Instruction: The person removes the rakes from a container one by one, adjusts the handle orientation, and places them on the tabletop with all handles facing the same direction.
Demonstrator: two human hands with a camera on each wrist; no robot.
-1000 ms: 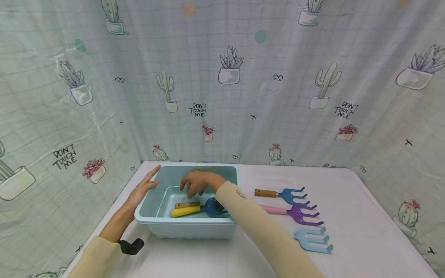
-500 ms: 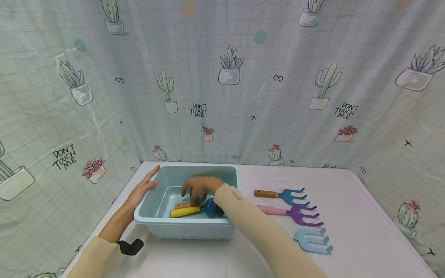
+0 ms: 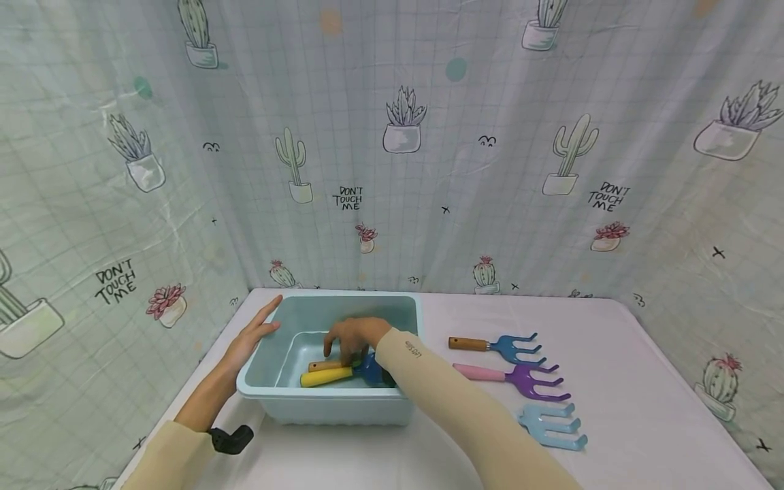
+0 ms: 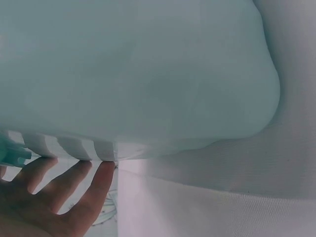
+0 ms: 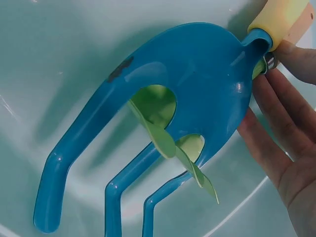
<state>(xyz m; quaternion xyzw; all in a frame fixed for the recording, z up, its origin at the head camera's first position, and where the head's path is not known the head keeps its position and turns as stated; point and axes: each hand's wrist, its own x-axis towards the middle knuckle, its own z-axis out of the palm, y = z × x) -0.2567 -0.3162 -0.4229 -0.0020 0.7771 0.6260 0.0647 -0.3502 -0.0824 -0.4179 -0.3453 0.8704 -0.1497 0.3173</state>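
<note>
In the head view, a light blue plastic basin (image 3: 333, 411) stands on the left of the table. My left hand (image 3: 243, 346) touches its left side, fingers fairly straight along the outside and thumb over the rim. Inside lie two garden tools, crossing each other. On top is a blue three-tined hand rake (image 5: 202, 74) with a yellow handle (image 3: 324, 376). Beneath it is a green-headed hand tool (image 5: 159, 111) with a wooden handle (image 3: 323, 365); its head is partly hidden. Reaching down among them, my right hand (image 3: 356, 335) pinches the green tool's neck, thumb and fingers at the metal collar.
On the white table (image 3: 637, 401), right of the basin, lie a blue rake (image 3: 511, 346) with a wooden handle, a purple rake (image 3: 534, 381) with a pink handle and a light blue rake (image 3: 548, 423), partly behind my right sleeve. A cactus-print curtain (image 3: 447, 224) hangs behind.
My right hand has come down from above the tools to the neck of the green tool. My left hand stays at the basin's side. The head view has shifted slightly.
</note>
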